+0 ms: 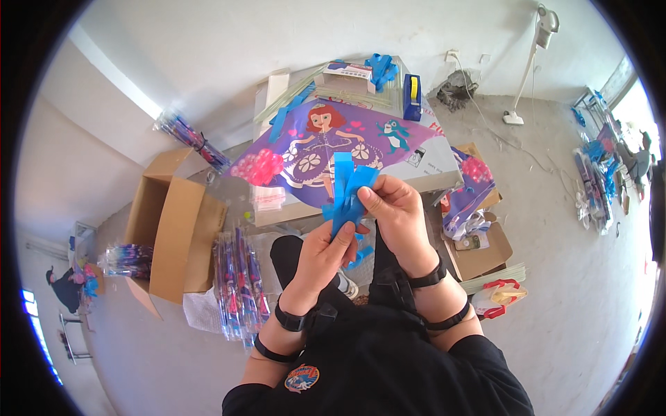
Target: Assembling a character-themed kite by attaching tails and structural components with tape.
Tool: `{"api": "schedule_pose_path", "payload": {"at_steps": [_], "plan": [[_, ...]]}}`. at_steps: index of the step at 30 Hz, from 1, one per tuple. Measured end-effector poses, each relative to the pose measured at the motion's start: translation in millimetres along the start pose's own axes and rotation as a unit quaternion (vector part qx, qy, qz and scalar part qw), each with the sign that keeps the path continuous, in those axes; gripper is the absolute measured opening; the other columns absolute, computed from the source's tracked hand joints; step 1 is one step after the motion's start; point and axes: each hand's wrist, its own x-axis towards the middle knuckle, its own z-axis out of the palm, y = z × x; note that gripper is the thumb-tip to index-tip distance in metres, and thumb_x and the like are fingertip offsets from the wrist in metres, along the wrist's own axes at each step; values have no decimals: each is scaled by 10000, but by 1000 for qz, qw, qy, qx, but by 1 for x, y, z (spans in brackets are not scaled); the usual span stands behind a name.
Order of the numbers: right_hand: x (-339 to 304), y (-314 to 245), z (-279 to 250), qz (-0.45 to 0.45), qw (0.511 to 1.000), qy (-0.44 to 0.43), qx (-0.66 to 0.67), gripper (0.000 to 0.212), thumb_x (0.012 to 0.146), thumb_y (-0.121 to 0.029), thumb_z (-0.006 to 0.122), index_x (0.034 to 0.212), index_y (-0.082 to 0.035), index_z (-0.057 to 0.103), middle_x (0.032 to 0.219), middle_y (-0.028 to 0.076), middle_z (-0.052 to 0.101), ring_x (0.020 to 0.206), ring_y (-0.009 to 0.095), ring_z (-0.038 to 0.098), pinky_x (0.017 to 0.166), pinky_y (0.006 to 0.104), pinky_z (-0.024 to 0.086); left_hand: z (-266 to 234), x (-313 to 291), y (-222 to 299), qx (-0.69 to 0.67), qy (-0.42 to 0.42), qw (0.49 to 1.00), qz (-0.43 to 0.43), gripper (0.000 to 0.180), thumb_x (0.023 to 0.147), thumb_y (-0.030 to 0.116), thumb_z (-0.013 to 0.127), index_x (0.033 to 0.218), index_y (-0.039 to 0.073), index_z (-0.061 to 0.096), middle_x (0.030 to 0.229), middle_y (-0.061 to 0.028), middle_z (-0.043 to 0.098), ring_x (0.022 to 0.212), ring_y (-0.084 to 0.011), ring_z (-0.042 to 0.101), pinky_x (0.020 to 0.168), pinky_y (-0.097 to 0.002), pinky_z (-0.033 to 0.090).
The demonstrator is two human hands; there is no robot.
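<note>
Blue ribbon strips [345, 197] are gathered between my two hands, above the near edge of the work table. My left hand [326, 248] is closed round their lower part, thumb on top. The fingers of my right hand [397, 208] pinch the strips higher up, near their free ends. More blue ribbon hangs below my left hand. Just beyond my hands a purple kite-like sheet [320, 142], printed with a red-haired princess and a blue animal, lies spread on the table [438, 163].
A blue tape dispenser [412, 97], a small box [348, 70], blue ribbons [381, 71] and thin pale rods [295, 95] lie at the table's far side. An open carton [178, 239] and wrapped bundles [239, 284] stand left. A cardboard box [483, 251] sits right.
</note>
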Motion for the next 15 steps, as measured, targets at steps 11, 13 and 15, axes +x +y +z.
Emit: {"api": "schedule_pose_path", "payload": {"at_steps": [11,13,15], "plan": [[0,-1,1,0,999,19,39,84,892,-74,647,871,-8,599,754,6,622,678,46,548,578,197,460,3,-2,1,2,35,999,25,428,998,390,446,1038,6,631,604,32,502,511,-20,389,478,-185,296],[1,3,-3,-14,999,31,21,74,890,-65,645,879,-6,602,758,10,627,683,50,557,585,199,465,2,-2,-1,-5,43,999,23,444,1000,403,431,1046,8,628,602,32,498,509,-20,382,476,-185,285],[1,4,-5,-29,999,41,3,65,889,-57,644,888,-4,605,763,14,631,688,54,566,592,202,469,2,-2,-1,-12,53,998,22,459,1002,417,416,1053,11,625,599,32,494,507,-20,374,474,-185,274]]}}
